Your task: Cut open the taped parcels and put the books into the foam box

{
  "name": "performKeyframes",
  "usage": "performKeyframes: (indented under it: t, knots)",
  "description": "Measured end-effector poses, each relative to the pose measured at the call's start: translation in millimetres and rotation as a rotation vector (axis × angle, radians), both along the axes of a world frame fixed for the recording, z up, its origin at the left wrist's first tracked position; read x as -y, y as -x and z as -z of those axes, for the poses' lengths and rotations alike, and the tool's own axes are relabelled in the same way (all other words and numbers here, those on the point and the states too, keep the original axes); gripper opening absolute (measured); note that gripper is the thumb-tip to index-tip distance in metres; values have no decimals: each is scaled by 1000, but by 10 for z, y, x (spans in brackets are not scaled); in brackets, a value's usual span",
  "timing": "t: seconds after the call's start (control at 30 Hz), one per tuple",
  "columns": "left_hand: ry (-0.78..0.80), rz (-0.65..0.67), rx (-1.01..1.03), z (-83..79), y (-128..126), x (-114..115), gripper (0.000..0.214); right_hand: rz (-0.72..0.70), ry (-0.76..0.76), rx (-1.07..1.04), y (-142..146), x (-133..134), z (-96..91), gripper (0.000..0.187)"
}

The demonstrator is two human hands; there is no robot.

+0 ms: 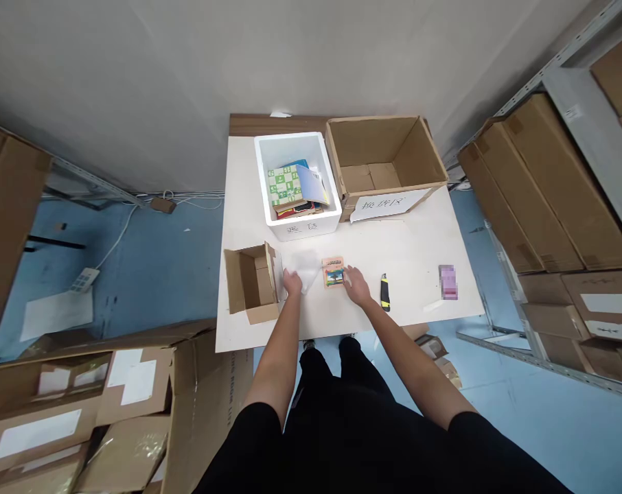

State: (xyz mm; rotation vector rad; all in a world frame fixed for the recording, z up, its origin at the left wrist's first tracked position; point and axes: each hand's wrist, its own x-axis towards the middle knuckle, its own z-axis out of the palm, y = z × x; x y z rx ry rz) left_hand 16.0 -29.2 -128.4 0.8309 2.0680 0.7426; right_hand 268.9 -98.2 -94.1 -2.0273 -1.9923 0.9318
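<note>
A white-topped desk (408, 247) stands against a grey wall, a strip of brown wood along its far edge. The large open carton (404, 154), brown corrugated cardboard with a handwritten paper label on its front, fills the desk's far right corner. Beside it, left of centre at the far edge, is a white foam box (311, 228), smooth and thick-walled, holding books (285, 186), the top one green-and-white checked. A small open carton (237, 283), flaps spread, sits just inside the desk's left edge.

Two bare grips reach in from the near edge. The left grip (292, 282) touches a sheet of clear plastic (305, 264) beside the small carton; whether it is clenched on it, I cannot tell. The right grip (357, 285) has its fingertips at the right edge of a small orange booklet (333, 272), flat and rectangular with a colourful picture; whether it grasps or only touches is unclear. The booklet lies between the two grips, near the middle of the near edge.

Toward the right edge is a blurred purple pack (448, 282). An open stretch of desktop separates it from the slim black-and-yellow cutter (385, 293), just right of the right grip.
</note>
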Motion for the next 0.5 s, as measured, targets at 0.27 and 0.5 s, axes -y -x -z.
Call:
performKeyframes:
  t: [0.27, 0.5]
  knots:
    - [-91, 33, -333, -66, -162, 525, 71, -245, 470, 408, 296, 87, 328, 101]
    - [13, 626, 66, -108, -916, 743, 36, -183, 526, 325, 82, 245, 314, 98]
